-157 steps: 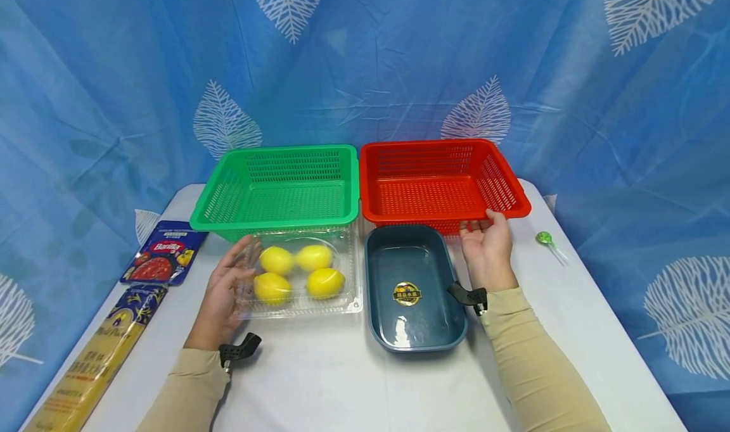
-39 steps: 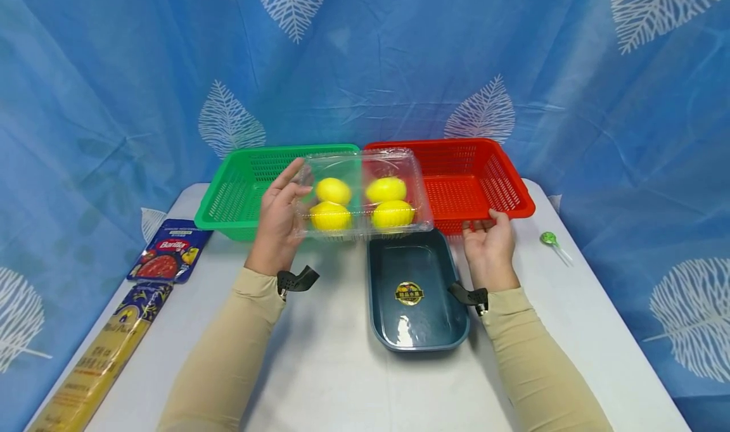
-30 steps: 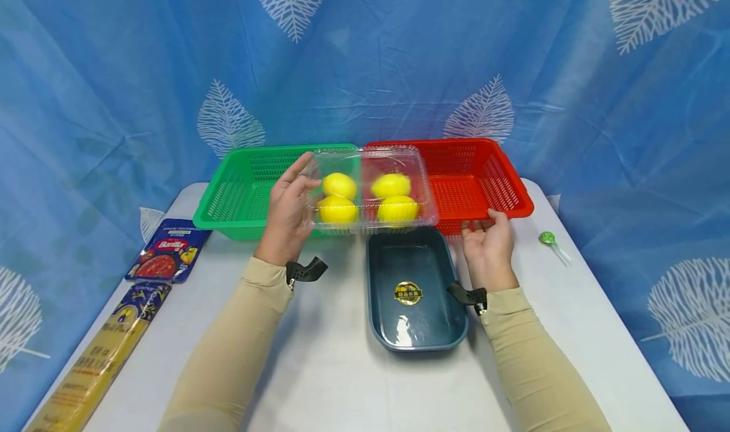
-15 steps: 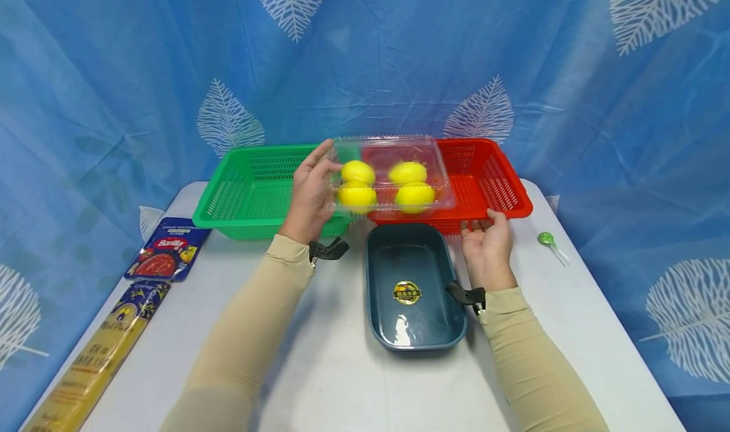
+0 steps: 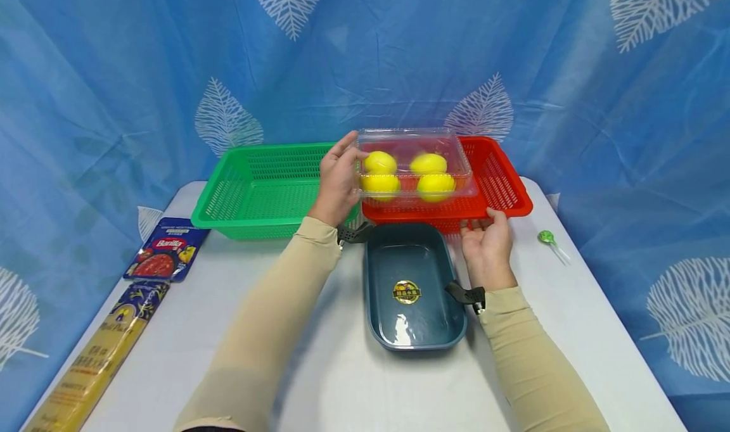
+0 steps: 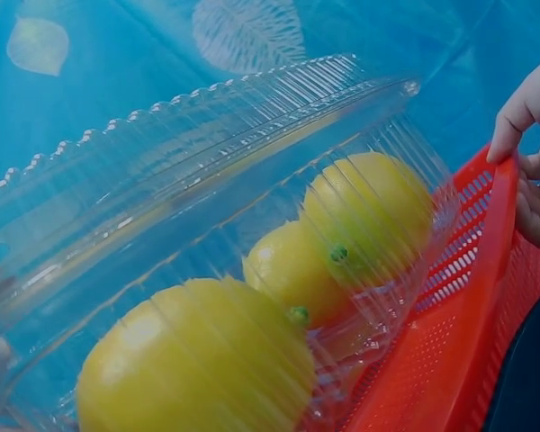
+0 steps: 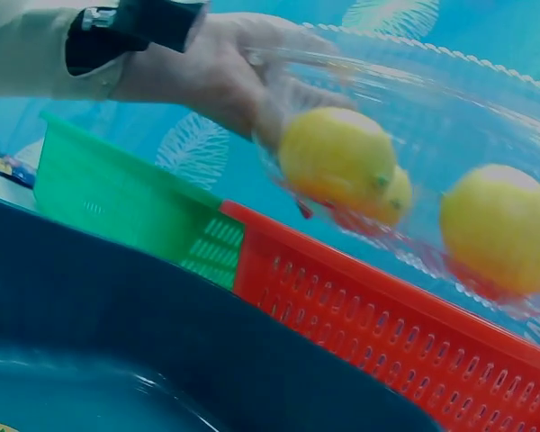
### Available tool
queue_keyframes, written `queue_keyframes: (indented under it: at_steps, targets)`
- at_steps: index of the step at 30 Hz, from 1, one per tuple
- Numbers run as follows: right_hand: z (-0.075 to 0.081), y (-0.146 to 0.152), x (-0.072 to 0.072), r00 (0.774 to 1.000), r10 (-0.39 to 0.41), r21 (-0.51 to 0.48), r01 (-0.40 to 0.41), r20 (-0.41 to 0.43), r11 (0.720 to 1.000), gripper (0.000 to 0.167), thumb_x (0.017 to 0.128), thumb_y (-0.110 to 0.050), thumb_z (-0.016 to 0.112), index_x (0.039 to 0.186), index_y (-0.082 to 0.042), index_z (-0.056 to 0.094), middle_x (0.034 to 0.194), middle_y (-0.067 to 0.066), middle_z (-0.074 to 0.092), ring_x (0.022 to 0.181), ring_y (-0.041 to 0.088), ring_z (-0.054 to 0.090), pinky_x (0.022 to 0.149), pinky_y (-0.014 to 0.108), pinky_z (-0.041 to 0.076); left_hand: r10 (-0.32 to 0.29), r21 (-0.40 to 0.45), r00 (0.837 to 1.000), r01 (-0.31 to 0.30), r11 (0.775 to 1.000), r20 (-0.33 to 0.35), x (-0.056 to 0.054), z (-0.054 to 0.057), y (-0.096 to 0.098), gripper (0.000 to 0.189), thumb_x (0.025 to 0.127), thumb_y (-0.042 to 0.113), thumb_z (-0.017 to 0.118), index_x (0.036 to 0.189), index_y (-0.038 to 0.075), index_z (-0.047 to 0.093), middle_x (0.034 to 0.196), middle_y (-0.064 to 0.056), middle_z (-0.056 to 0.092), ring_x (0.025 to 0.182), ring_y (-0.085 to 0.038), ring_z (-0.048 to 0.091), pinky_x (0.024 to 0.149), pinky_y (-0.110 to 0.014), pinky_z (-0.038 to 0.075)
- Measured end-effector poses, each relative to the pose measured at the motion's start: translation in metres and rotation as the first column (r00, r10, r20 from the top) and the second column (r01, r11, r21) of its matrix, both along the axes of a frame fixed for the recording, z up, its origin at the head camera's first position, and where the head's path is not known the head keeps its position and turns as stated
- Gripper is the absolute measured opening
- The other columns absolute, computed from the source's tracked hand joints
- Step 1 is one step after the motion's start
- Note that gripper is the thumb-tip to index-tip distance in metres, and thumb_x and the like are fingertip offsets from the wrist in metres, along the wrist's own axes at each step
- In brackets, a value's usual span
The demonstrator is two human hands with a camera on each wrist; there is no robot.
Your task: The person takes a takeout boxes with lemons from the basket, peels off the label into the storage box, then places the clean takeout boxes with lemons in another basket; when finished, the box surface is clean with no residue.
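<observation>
My left hand (image 5: 336, 182) grips the left end of a clear plastic clamshell box (image 5: 413, 137) with several yellow lemons (image 5: 436, 186) inside. The box hangs above the red basket (image 5: 502, 178), and the right wrist view shows a gap between the box bottom (image 7: 405, 247) and the basket rim (image 7: 360, 268). At the front right of that basket, my right hand (image 5: 487, 248) pinches the rim, thumb on top and fingers under it. The left wrist view shows this hand (image 6: 531, 135) on the red rim too.
A green basket (image 5: 274, 207) stands left of the red one. In front lies a dark blue tray (image 5: 416, 324) with a gold sticker. A Barilla pouch (image 5: 165, 248) and a spaghetti pack (image 5: 94, 362) lie at left, a green lollipop (image 5: 547, 237) at right.
My left hand has lifted the lemon box from the table in front of the green basket and carried it right and away, over the red basket. My right hand has stayed at the red rim.
</observation>
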State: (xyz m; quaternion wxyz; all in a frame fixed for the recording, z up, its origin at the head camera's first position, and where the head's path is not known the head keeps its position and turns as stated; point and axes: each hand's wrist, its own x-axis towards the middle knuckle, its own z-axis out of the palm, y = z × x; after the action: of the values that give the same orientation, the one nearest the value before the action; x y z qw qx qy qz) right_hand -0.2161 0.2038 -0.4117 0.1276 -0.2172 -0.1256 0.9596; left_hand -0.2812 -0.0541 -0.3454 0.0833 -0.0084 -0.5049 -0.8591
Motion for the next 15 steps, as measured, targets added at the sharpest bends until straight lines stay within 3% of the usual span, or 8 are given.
queue_keyframes:
  at_steps: [1,2,4,10,14,15]
  targets:
    - [0.0,-0.001,0.0,1.0,0.002,-0.004,-0.002,0.003,1.0,0.049,0.102,-0.005,0.062,0.146,-0.019,0.045,0.151,0.003,0.049,0.131,0.02,0.049,0.09,0.031,0.051,-0.003,0.001,1.0,0.003,1.0,0.0,-0.002,-0.001,0.003,0.052,0.097,-0.004,0.061,0.145,0.015,0.064,0.159,0.0,0.043,0.138,-0.02,0.043,0.097,-0.034,0.054]
    - [0.001,-0.001,0.0,1.0,0.004,-0.004,-0.004,0.005,1.0,0.051,0.102,-0.005,0.062,0.147,-0.02,0.045,0.151,0.003,0.049,0.131,0.02,0.049,0.091,0.031,0.051,-0.004,-0.005,1.0,0.004,1.0,0.005,-0.003,-0.001,0.005,0.052,0.096,-0.004,0.061,0.144,0.015,0.065,0.159,0.0,0.043,0.139,-0.023,0.044,0.097,-0.036,0.055]
    - [0.0,-0.002,0.0,1.0,0.004,-0.01,-0.004,0.014,1.0,0.054,0.102,-0.006,0.062,0.15,-0.02,0.043,0.149,0.003,0.051,0.131,0.02,0.049,0.092,0.031,0.051,-0.004,-0.02,1.0,0.004,1.0,0.013,-0.005,-0.003,0.01,0.052,0.096,-0.003,0.062,0.144,0.016,0.065,0.158,-0.001,0.044,0.138,-0.028,0.047,0.098,-0.038,0.055]
    - [0.0,-0.002,-0.001,1.0,0.004,0.014,-0.004,0.0,1.0,0.063,0.103,-0.006,0.061,0.159,-0.021,0.036,0.155,0.003,0.046,0.14,0.021,0.043,0.104,0.034,0.048,0.027,-0.062,0.999,-0.025,0.998,0.035,-0.013,-0.008,0.027,0.05,0.095,-0.001,0.064,0.142,0.016,0.067,0.155,-0.003,0.048,0.13,-0.024,0.054,0.093,-0.038,0.058]
    - [0.0,-0.001,-0.002,1.0,0.007,0.027,-0.007,-0.01,1.0,0.065,0.103,-0.006,0.06,0.16,-0.022,0.035,0.161,0.004,0.04,0.145,0.022,0.037,0.1,0.033,0.049,0.042,-0.06,0.998,-0.039,0.997,0.051,-0.019,-0.01,0.039,0.05,0.093,-0.001,0.066,0.139,0.017,0.069,0.151,-0.003,0.052,0.117,-0.02,0.059,0.084,-0.033,0.059]
    - [0.0,0.0,-0.002,1.0,0.007,0.023,-0.007,-0.008,1.0,0.065,0.102,-0.006,0.06,0.16,-0.022,0.035,0.161,0.003,0.04,0.145,0.022,0.038,0.098,0.033,0.05,0.046,-0.059,0.997,-0.043,0.997,0.057,-0.021,-0.011,0.042,0.05,0.092,-0.001,0.066,0.139,0.017,0.069,0.149,-0.002,0.054,0.106,-0.018,0.062,0.078,-0.031,0.058]
